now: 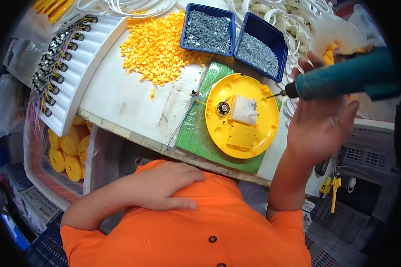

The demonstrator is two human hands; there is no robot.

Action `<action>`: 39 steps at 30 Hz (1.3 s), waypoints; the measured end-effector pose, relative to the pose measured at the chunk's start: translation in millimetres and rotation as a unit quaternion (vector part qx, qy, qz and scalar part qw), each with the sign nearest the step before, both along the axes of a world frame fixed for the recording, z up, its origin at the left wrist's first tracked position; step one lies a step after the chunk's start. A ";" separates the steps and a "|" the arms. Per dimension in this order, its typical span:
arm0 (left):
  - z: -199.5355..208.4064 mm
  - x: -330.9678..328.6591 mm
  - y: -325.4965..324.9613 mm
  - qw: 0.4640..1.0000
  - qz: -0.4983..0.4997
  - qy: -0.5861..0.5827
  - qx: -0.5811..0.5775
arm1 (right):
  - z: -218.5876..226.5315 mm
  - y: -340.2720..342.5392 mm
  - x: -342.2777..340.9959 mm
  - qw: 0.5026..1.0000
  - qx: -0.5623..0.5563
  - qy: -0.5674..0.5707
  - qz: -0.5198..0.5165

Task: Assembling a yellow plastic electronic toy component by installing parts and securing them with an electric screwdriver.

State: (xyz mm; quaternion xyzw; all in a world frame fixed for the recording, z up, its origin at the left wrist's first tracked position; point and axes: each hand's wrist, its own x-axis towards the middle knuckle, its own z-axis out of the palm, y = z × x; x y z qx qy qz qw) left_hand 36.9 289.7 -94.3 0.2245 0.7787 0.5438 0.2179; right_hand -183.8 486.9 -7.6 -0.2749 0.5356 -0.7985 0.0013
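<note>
My left hand (176,183) lies flat on the front of my orange shirt, fingers stretched out and holding nothing. On the right, my right hand (317,129) is raised, its palm turned up and its fingers spread. A teal electric screwdriver (343,78) crosses in front of those fingers, and no grip around it shows. Its thin bit points left at the rim of a round yellow plastic shell (218,133). Inside the shell are a small round speaker (223,108) and a white box-shaped part (244,110). A green mat (189,135) lies beneath the shell.
Two blue bins (234,26) of small metal parts stand behind the mat. Left of them spreads a heap of small yellow pieces (153,46). White ribbed foam (91,58) holds wired speakers. Below the table's left edge, a lined crate (88,164) contains yellow round parts.
</note>
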 end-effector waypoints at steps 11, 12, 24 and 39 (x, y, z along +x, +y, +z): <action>51.1 -12.1 -25.4 0.988 0.076 -0.038 -0.127 | -21.4 42.4 41.8 0.986 0.110 0.018 -0.126; 56.2 -18.6 -27.7 0.978 0.148 -0.011 -0.148 | -23.1 44.0 50.3 0.981 0.100 0.018 -0.167; 12.7 -83.9 -26.5 0.895 0.372 0.174 -0.172 | -58.6 63.5 111.2 0.965 0.196 -0.085 -0.154; 36.4 -91.9 -65.2 0.864 0.290 0.348 -0.221 | -60.6 50.6 86.9 0.957 0.278 -0.061 -0.056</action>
